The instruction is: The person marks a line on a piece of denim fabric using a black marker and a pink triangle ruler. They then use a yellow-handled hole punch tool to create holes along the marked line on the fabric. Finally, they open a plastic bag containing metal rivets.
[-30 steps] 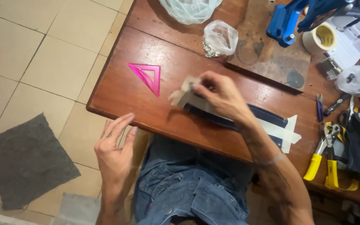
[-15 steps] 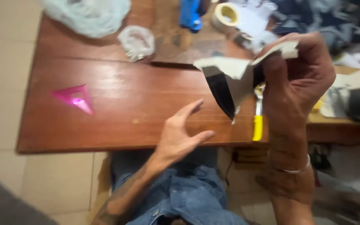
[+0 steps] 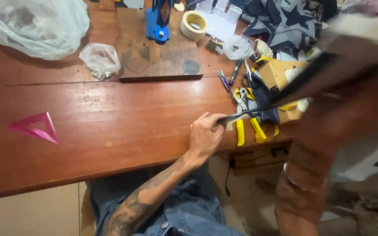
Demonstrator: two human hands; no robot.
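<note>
My left hand [image 3: 205, 136] rests at the front edge of the brown wooden table [image 3: 110, 113] and pinches the lower end of a long dark strip [image 3: 295, 88]. The strip runs taut up and to the right. My right hand [image 3: 355, 96] is raised close to the camera and heavily blurred, gripping the strip's upper end together with a pale piece [image 3: 364, 26]. Under the strip lie yellow-handled pliers [image 3: 248, 124].
A pink triangle ruler [image 3: 33, 127] lies at the left. At the back are two plastic bags [image 3: 31, 26] [image 3: 100, 59], a wooden board [image 3: 158, 57] with a blue tool [image 3: 157, 19], a tape roll [image 3: 194, 25], star-patterned dark fabric [image 3: 285, 22] and a cardboard box [image 3: 278, 72].
My right hand lifted the strip off the table and up toward the camera. My left hand rose from my lap and pinched the strip's lower end.
</note>
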